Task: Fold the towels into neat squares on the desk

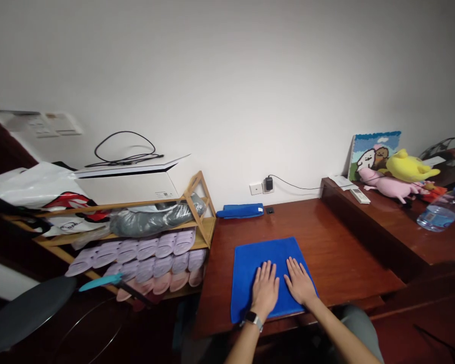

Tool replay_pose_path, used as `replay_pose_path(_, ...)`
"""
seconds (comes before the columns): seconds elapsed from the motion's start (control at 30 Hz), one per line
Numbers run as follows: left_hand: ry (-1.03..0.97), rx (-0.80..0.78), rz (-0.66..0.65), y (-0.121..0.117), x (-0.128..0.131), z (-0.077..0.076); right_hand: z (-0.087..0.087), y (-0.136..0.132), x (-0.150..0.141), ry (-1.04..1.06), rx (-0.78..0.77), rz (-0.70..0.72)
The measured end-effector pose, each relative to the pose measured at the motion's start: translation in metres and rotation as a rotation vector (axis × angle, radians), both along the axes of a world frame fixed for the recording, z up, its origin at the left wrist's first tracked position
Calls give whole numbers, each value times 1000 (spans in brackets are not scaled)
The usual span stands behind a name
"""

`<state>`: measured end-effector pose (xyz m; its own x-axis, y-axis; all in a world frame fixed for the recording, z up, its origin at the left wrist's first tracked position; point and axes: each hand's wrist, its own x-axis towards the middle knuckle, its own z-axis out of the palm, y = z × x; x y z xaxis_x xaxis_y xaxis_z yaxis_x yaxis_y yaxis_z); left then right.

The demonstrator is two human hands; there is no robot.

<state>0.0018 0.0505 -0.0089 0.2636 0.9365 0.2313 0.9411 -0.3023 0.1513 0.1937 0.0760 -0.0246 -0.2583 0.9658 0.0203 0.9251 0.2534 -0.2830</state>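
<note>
A blue towel (265,253) lies spread flat on the dark wooden table (333,253) near its front edge. My left hand (265,289), with a watch on the wrist, rests flat on the towel, fingers stretched out. Right beside it my right hand (299,283) also lies flat on the towel, fingers apart. Neither hand holds anything. A second blue towel, rolled or folded (240,211), sits at the back of the table by the wall.
A wooden rack (200,202) on the left holds several purple and pink slippers (155,253), bags and a white box (129,182). A raised shelf on the right carries plush toys (398,177), a remote (359,195) and a water bottle (443,207). A charger (269,183) is plugged into the wall.
</note>
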Motion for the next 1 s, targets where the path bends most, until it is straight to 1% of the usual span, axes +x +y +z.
replay_pose_path(0.07,-32,-35,-64,-1,24,-2,-1,0,1,1,-4,6)
replay_pose_path(0.1,-39,-48,-75,-2,28,-4,-1,0,2,3,-3,8)
replay_pose_path(0.13,-41,-57,-76,-3,27,-6,-1,0,2,4,-1,8)
replay_pose_path(0.17,-37,-62,-64,-5,20,-9,-2,-1,2,4,1,6)
replay_pose_path(0.23,-16,-62,-5,-10,-4,-13,-2,-1,3,9,7,1)
replay_pose_path(0.37,50,-53,194,-22,-65,-20,-1,-1,3,27,-4,0)
replay_pose_path(0.43,73,-48,265,-28,-85,-21,0,0,4,32,-14,-2)
replay_pose_path(0.53,91,-57,290,-34,-96,-22,1,1,4,28,-21,-33)
replay_pose_path(0.63,95,-63,284,-34,-95,-21,-4,1,6,33,-2,-49)
replay_pose_path(0.73,93,-52,287,-33,-93,-22,-9,3,12,41,16,-28)
replay_pose_path(0.83,95,-39,290,-32,-92,-22,-8,17,16,50,21,-47)
replay_pose_path(0.93,98,-32,287,-32,-90,-21,5,49,14,61,29,-104)
replay_pose_path(1.0,100,-36,290,-33,-90,-20,14,73,8,59,16,-112)
